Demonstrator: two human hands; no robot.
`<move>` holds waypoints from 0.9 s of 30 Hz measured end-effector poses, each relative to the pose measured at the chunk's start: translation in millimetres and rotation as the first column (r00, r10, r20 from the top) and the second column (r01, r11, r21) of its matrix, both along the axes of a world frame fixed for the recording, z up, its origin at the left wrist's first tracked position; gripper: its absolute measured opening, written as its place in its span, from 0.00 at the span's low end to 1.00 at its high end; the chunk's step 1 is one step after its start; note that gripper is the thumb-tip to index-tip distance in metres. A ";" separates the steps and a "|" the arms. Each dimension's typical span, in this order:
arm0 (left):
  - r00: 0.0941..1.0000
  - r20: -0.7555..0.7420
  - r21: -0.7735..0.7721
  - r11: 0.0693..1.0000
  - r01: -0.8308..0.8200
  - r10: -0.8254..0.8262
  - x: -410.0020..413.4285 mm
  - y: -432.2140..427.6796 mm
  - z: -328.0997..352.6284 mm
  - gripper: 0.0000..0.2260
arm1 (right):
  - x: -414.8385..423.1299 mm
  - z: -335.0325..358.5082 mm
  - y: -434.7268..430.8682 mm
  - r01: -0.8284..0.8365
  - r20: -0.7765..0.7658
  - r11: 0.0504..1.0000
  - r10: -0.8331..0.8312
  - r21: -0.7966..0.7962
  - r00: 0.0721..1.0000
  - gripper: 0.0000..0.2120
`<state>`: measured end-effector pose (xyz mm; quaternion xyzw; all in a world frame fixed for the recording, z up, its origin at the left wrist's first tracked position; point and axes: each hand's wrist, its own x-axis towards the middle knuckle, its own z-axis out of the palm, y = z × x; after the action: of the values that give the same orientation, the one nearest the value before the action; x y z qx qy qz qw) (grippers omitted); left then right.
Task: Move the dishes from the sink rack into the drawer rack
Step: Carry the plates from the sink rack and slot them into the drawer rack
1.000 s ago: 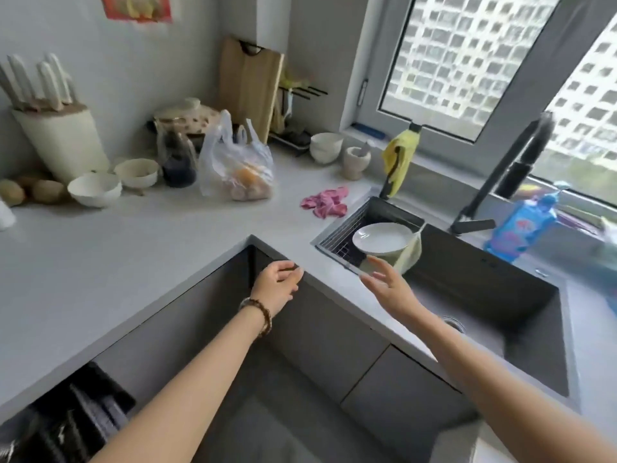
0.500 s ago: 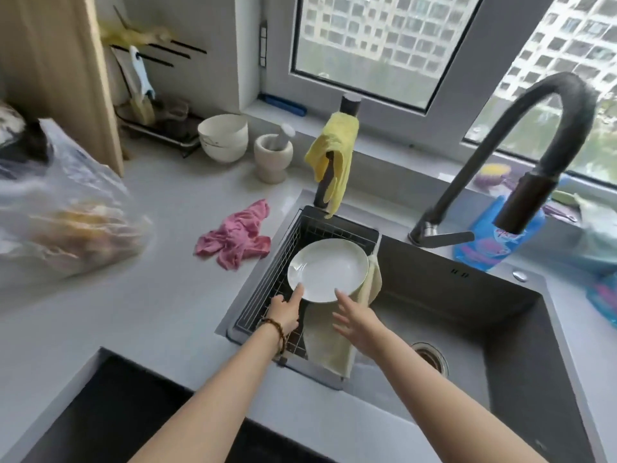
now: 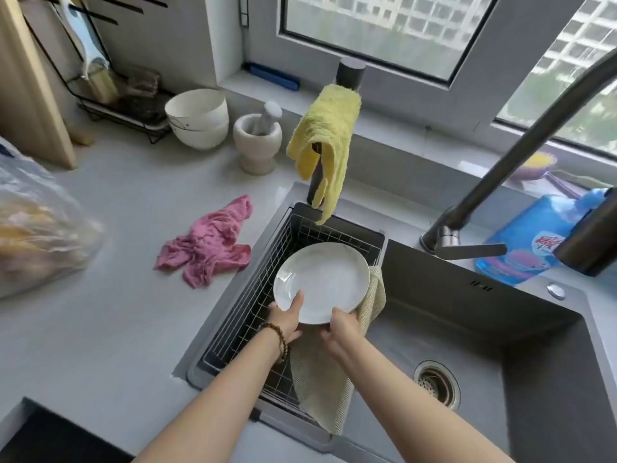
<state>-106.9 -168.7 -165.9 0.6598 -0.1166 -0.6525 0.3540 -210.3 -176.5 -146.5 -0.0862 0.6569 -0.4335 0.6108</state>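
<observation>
A white plate point(image 3: 324, 279) lies over the wire sink rack point(image 3: 253, 295) at the left end of the dark sink. My left hand point(image 3: 287, 320) grips the plate's near-left rim, thumb on top. On the near-right rim my right hand point(image 3: 344, 329) holds the same plate. A beige mesh cloth point(image 3: 320, 379) hangs over the rack's right side, under the plate and my hands. The dark drawer opening point(image 3: 50, 439) shows only at the bottom left corner; its rack is out of sight.
A pink rag point(image 3: 207, 248) lies on the counter left of the rack. A yellow cloth point(image 3: 324, 138) hangs on a post behind it. Stacked white bowls point(image 3: 198, 118), a mortar point(image 3: 257, 142), a plastic bag point(image 3: 36, 228), the black faucet point(image 3: 521, 152) and a blue soap bottle point(image 3: 531, 242) surround the sink.
The view moved from the drawer to the sink. Both hands reached the white plate and closed on its near rim.
</observation>
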 end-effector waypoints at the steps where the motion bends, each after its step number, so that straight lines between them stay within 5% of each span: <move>1: 1.000 -0.016 0.012 1.000 -0.004 0.004 1.6 0.9 -1.4 0.35 | 0.5 -1.8 1.2 -0.020 -0.027 0.999 0.019 -0.027 0.999 0.20; 5: 0.997 -0.069 0.023 0.999 -0.032 0.034 8.4 7.3 -11.3 0.39 | 4.0 1.2 10.3 -0.135 -0.116 0.986 0.124 -0.093 0.985 0.20; 12: 0.993 -0.120 -0.051 0.999 -0.017 0.011 13.6 19.4 14.8 0.27 | 6.3 39.3 34.3 -0.165 -0.239 0.971 0.121 -0.175 0.964 0.20; 19: 0.999 0.031 -0.273 0.962 -0.018 0.028 10.2 52.1 69.1 0.29 | -17.7 115.3 93.3 -0.136 -0.111 0.939 0.105 -0.317 0.988 0.17; 24: 0.985 0.056 -0.397 0.909 -0.129 0.164 15.9 106.2 124.1 0.43 | -26.0 150.4 148.9 -0.317 -0.127 0.834 0.292 -0.451 0.948 0.19; 27: 0.954 0.057 -0.487 0.842 -0.231 0.294 27.6 169.0 160.7 0.27 | -25.6 171.6 189.1 -0.514 -0.218 0.698 0.473 -0.499 0.854 0.25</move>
<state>-79.3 0.3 -5.2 0.6033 -0.2041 -0.5050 0.5825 -236.0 12.6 25.2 -0.4433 0.4818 -0.4173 0.6302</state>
